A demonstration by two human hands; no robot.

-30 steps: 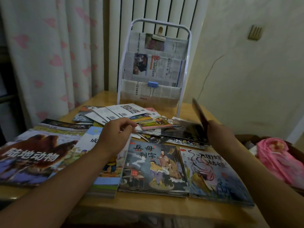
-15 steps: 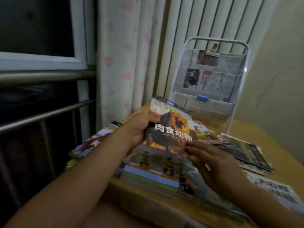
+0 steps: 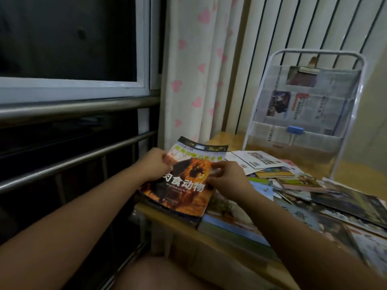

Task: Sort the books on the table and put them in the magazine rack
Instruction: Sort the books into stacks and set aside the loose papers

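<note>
An orange lion-cover book [image 3: 184,189] lies tilted at the table's left end, on top of a stack. My left hand [image 3: 156,164] grips its upper left edge. My right hand [image 3: 227,180] pinches its right edge with curled fingers. Several more books and magazines [image 3: 297,183] lie scattered over the wooden table [image 3: 236,258] to the right. The white wire magazine rack [image 3: 356,59] stands at the table's back, lined with newspaper and holding a blue clip [image 3: 295,130].
A window with metal rails [image 3: 73,105] is on the left. A heart-patterned curtain [image 3: 199,70] and a white radiator [image 3: 293,24] stand behind the table. My knee [image 3: 159,273] shows below the table's front edge.
The view has swung left from the middle of the table. Both hands have taken up the lion-cover book and lowered it toward the stack at the table's left end.
</note>
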